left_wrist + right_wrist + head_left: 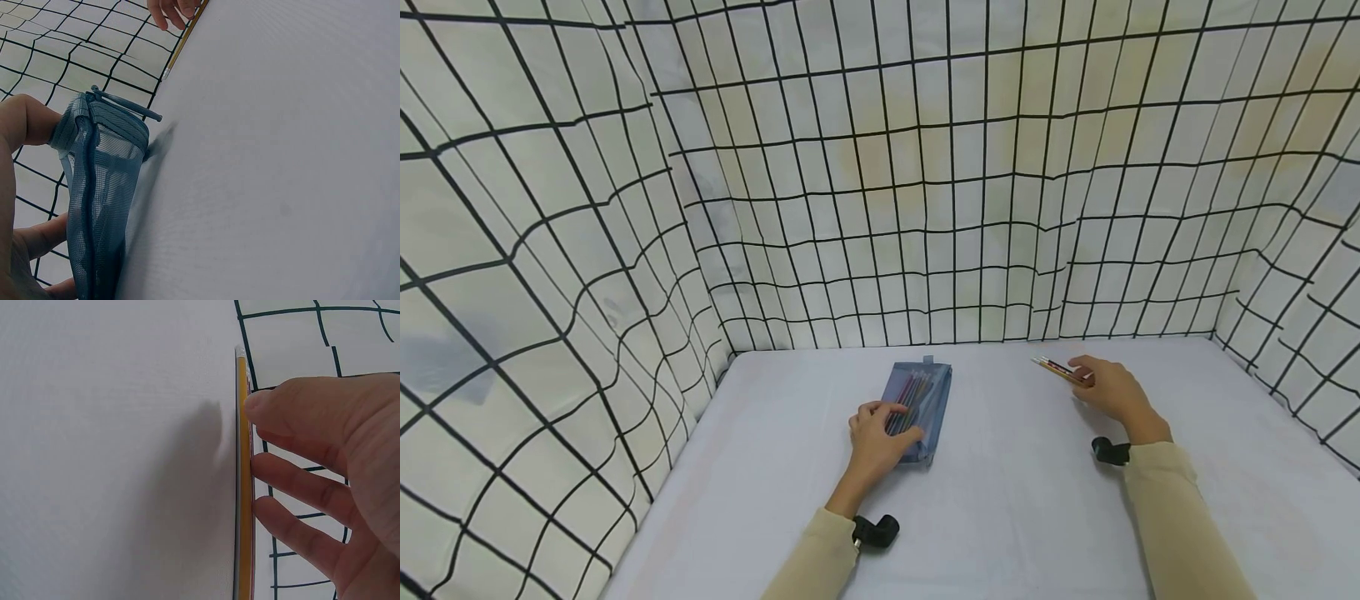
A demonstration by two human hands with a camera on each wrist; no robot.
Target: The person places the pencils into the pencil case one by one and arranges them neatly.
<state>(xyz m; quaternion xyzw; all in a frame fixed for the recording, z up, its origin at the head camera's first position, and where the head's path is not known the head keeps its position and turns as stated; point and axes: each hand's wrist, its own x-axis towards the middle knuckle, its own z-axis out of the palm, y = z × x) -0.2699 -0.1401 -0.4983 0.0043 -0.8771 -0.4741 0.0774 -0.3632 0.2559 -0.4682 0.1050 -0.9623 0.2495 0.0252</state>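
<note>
A blue mesh pencil pouch (pixel 937 408) lies on the table, and several slim pencils (pixel 916 390) show within its outline. Over the near part of it, my left hand (pixel 880 433) rests with thumb and fingers spread. The left wrist view has the pouch's mesh side (pixel 109 200) close up, fingertips right at its edge. Farther right, my right hand (pixel 1112 387) pinches a few pencils (pixel 1052 367) low over the table, their ends pointing left. In the right wrist view a yellow pencil (pixel 244 487) faces the camera, thumb on its near side and fingertips along it.
A white cloth covers the table (pixel 1000 500). White walls with a black grid net (pixel 880 183) stand along the back and both sides, meeting the table's edges. Each wrist carries a small black camera (pixel 877 532).
</note>
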